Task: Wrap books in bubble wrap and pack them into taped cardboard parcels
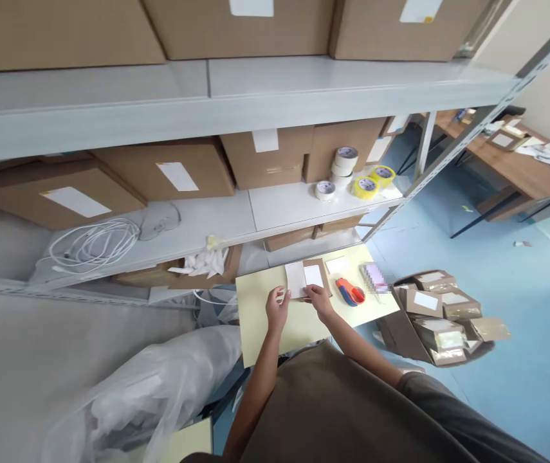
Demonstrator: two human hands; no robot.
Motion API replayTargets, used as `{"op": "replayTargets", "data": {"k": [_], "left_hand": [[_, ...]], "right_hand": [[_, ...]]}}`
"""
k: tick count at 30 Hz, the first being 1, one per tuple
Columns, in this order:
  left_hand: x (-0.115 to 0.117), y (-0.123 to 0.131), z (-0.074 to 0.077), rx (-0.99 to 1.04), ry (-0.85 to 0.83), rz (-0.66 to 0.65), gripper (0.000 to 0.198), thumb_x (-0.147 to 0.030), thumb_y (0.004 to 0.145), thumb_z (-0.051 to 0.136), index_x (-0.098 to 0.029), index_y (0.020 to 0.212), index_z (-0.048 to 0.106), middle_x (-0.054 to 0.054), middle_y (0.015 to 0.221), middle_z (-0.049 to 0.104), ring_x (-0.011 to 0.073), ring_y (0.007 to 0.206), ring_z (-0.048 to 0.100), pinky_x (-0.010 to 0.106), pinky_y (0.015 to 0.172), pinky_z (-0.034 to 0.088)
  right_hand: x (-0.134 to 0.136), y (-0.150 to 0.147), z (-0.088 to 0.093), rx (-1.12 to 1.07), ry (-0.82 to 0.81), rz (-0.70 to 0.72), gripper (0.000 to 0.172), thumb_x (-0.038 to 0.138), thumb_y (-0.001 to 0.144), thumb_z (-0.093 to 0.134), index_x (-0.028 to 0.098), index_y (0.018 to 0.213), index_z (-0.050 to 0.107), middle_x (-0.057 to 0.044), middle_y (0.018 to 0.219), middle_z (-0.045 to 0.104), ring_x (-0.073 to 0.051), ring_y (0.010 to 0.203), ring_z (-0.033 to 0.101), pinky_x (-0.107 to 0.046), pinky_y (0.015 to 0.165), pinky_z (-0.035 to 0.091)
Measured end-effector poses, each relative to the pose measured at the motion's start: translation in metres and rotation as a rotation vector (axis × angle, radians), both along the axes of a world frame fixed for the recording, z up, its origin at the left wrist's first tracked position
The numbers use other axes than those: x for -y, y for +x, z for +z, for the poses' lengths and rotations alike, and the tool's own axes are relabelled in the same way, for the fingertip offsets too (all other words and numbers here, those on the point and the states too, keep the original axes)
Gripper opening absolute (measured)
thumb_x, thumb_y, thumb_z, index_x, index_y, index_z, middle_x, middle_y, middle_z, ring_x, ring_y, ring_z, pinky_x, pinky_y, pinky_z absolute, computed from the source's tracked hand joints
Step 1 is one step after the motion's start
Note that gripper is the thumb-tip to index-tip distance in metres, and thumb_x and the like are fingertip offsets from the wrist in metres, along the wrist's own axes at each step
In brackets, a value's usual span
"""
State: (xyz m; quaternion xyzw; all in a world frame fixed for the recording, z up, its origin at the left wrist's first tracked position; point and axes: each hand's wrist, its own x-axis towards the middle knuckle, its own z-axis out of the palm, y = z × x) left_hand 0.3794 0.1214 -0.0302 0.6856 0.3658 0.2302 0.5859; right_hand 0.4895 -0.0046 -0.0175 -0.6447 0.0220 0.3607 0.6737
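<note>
Right hand [319, 301] pinches the lower right corner of a white sheet [295, 278] between thumb and fingers, at the middle of the pale yellow table; the left hand [277, 308] has its fingers curled at the sheet's lower left edge, and whether it grips the paper I cannot tell. Largest of all, a grey metal rack [255, 109] rises beyond the table's far side, its shelves bearing brown cartons [284, 164] with white labels. Well apart from the table, off to its right, stands a brown wooden desk [540, 177]. On the near side of the rack is the yellow table [255, 321] itself. To the table's left bulges a translucent plastic bag [202, 350], and just off its right end an open carton [395, 331] on the blue floor is full of small boxes [426, 301]. Beyond the table and leftward, a coil of white cable [105, 244] lies on the shelf. Upon the table, a small brown box [327, 278] lies partly under the sheet; toward the table's right end sits a red-and-blue tool [350, 292]. Above the table's far right part, yellow tape rolls [365, 188] and white tape rolls [325, 190] rest on the shelf.
</note>
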Motion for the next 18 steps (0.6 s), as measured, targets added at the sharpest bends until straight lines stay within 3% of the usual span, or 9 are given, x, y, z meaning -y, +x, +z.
{"op": "replayTargets", "data": {"k": [3, 5, 8, 11, 14, 16, 18], "left_hand": [[0.025, 0.03, -0.021, -0.008, -0.244, -0.005, 0.051, -0.063, 0.068, 0.082, -0.021, 0.09, 0.063, 0.005, 0.083, 0.073, 0.02, 0.077, 0.069, 0.033, 0.077, 0.054], [0.041, 0.047, -0.031, -0.054, -0.276, -0.028, 0.051, -0.06, 0.062, 0.086, -0.022, 0.082, 0.059, 0.001, 0.072, 0.069, 0.0177, 0.07, 0.067, 0.03, 0.073, 0.051], [0.063, 0.072, -0.042, -0.182, -0.206, 0.015, 0.043, -0.051, 0.062, 0.087, -0.023, 0.076, 0.058, 0.0, 0.07, 0.069, 0.0183, 0.07, 0.068, 0.03, 0.074, 0.051], [0.081, 0.093, -0.049, -0.307, -0.113, 0.076, 0.031, -0.038, 0.067, 0.085, -0.023, 0.073, 0.059, 0.001, 0.073, 0.071, 0.0205, 0.075, 0.07, 0.031, 0.078, 0.052], [0.093, 0.108, -0.057, -0.394, -0.052, 0.114, 0.022, -0.027, 0.07, 0.08, -0.023, 0.07, 0.058, 0.002, 0.073, 0.072, 0.0215, 0.075, 0.071, 0.032, 0.079, 0.051], [0.097, 0.114, -0.061, -0.432, -0.03, 0.12, 0.02, -0.022, 0.071, 0.077, -0.023, 0.07, 0.058, 0.002, 0.073, 0.072, 0.0216, 0.075, 0.071, 0.032, 0.079, 0.051], [0.099, 0.117, -0.065, -0.463, -0.019, 0.121, 0.019, -0.02, 0.073, 0.076, -0.023, 0.07, 0.058, 0.002, 0.074, 0.073, 0.0211, 0.075, 0.071, 0.031, 0.078, 0.05]], "right_hand": [[0.035, 0.017, -0.016, 0.009, -0.018, -0.007, 0.047, 0.063, 0.064, 0.085, 0.023, 0.068, 0.062, -0.001, 0.072, 0.066, -0.018, 0.071, 0.063, -0.033, 0.07, 0.052], [0.053, 0.028, -0.029, 0.078, -0.079, -0.034, 0.043, 0.063, 0.066, 0.081, 0.024, 0.068, 0.064, -0.002, 0.072, 0.067, -0.02, 0.071, 0.062, -0.033, 0.068, 0.051], [0.072, 0.048, -0.049, 0.264, -0.234, -0.05, 0.035, 0.058, 0.07, 0.075, 0.026, 0.061, 0.062, -0.002, 0.064, 0.063, -0.024, 0.069, 0.062, -0.035, 0.068, 0.049], [0.081, 0.066, -0.067, 0.373, -0.392, 0.022, 0.029, 0.049, 0.074, 0.069, 0.027, 0.058, 0.057, -0.002, 0.058, 0.061, -0.026, 0.071, 0.064, -0.036, 0.073, 0.05], [0.083, 0.078, -0.08, 0.382, -0.478, 0.027, 0.014, 0.039, 0.075, 0.068, 0.027, 0.078, 0.063, 0.0, 0.066, 0.065, -0.025, 0.073, 0.065, -0.036, 0.077, 0.051], [0.085, 0.082, -0.087, 0.369, -0.471, 0.002, 0.019, 0.035, 0.074, 0.067, 0.027, 0.091, 0.063, 0.002, 0.069, 0.065, -0.025, 0.072, 0.064, -0.036, 0.076, 0.051], [0.086, 0.084, -0.094, 0.364, -0.444, -0.006, 0.02, 0.032, 0.074, 0.066, 0.028, 0.092, 0.059, 0.003, 0.068, 0.062, -0.025, 0.07, 0.063, -0.036, 0.074, 0.05]]}}
